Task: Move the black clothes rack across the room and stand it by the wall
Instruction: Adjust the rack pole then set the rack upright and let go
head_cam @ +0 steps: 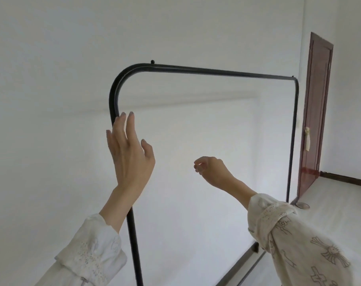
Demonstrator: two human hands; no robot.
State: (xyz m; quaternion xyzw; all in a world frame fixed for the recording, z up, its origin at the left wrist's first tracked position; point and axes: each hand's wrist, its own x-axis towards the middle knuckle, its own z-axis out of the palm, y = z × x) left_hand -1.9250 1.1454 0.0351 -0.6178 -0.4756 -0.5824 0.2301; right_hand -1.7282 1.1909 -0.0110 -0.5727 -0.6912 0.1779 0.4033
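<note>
Head view: we see the black clothes rack (196,69) upright right in front of the white wall (51,79), top bar running from a rounded left corner to the right post near the dark red door (315,112). Our left hand (129,153) is spread wide, fingers (122,120) straight, lying against the rack's left post just below the bend, not wrapped around it. Our right hand (211,170) hangs in the frame's opening, loosely curled, holding nothing, clear of the tubing. Both arms in pale printed sleeves (295,240). A dark baseboard (344,179) runs along the floor by the door.
</note>
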